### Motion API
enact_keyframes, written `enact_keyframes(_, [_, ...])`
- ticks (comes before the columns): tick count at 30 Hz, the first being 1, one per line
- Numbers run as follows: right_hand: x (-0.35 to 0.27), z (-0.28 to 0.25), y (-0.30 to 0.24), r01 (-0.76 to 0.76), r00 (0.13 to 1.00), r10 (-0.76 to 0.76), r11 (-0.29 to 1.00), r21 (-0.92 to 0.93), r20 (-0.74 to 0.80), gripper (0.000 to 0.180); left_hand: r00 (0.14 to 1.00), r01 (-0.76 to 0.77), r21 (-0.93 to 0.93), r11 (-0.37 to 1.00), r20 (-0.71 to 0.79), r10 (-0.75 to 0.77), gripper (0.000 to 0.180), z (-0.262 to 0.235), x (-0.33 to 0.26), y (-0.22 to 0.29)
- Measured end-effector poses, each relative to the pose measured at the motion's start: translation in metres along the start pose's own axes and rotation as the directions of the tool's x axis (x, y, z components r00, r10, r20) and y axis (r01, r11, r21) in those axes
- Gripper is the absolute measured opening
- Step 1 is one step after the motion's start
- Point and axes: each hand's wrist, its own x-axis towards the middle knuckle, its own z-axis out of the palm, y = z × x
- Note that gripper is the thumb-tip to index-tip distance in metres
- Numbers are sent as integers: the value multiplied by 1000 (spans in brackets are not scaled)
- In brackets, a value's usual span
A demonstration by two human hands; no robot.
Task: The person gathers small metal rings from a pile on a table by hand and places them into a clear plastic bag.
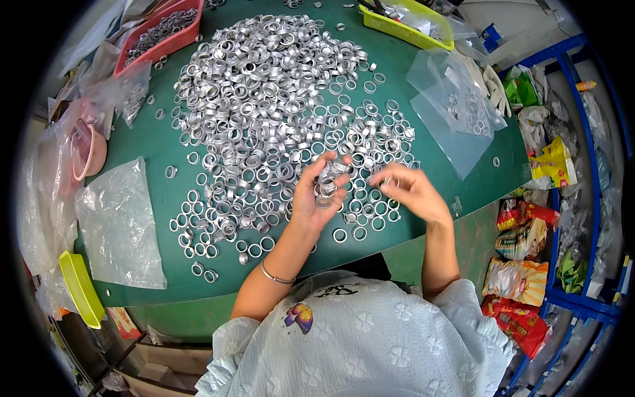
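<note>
Head view: my L hand [309, 200] is curled, fingers closed round several metal rings [327, 180]; my R hand [418, 192], nearby, has fingers bent & part-spread above loose rings [359, 233], grip on any ring: can't tell. Main ring heap [264, 86] sits fwd. of both hands on green table [486, 180], w/ flat clear bag [126, 228] to L, red tray [194, 26] far L, yellow-green tray [411, 35] far R.
</note>
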Motion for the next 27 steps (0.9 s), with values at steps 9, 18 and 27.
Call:
enact_keyframes(9, [-28, 28, 21, 96, 991, -128, 859, -504, -28, 14, 1000, 3, 44, 999, 1, -3, 25, 0, 1, -1])
enact_keyframes(18, [-25, 16, 19, 50, 979, 16, 948, 314, -204, 9, 1000, -2, 72, 997, 17, 1, 24, -2, 1, -2])
enact_keyframes(27, [-19, 26, 21, 73, 996, -14, 636, 768, -82, 22, 998, 8, 138, 990, 63, -17, 27, -3, -1, -2])
